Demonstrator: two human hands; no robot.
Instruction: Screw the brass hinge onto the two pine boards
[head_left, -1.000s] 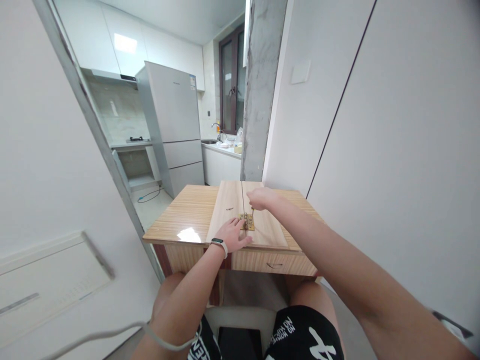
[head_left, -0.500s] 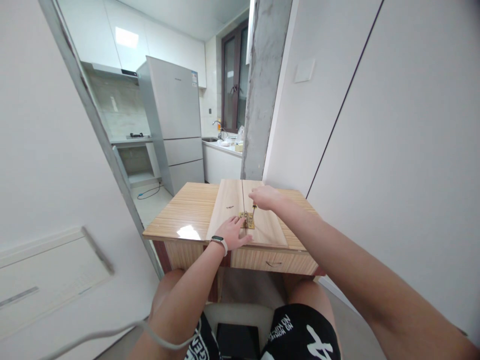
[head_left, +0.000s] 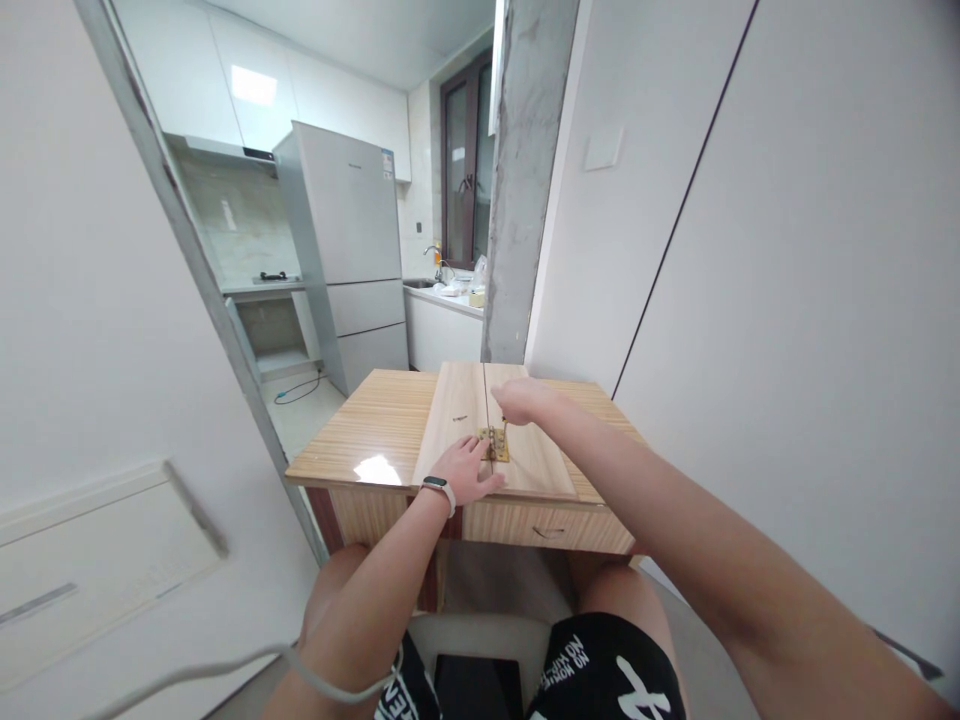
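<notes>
A brass hinge lies across the seam between two pale wooden boards on the desk. My right hand is wrapped round the handle of a screwdriver, whose shaft points down at the hinge's right leaf; most of the handle is hidden in my fist. My left hand rests with spread fingers on the left board, its fingertips touching the hinge's left leaf. A small dark mark shows on the left board.
The boards sit on a striped wooden desk with a drawer in front, close above my knees. A grey cable crosses my left forearm. White walls flank both sides; a fridge stands beyond.
My right hand has tipped slightly down and to the left, turning over the screwdriver. My left hand keeps its place on the board and hinge. The whole view has shifted a little.
</notes>
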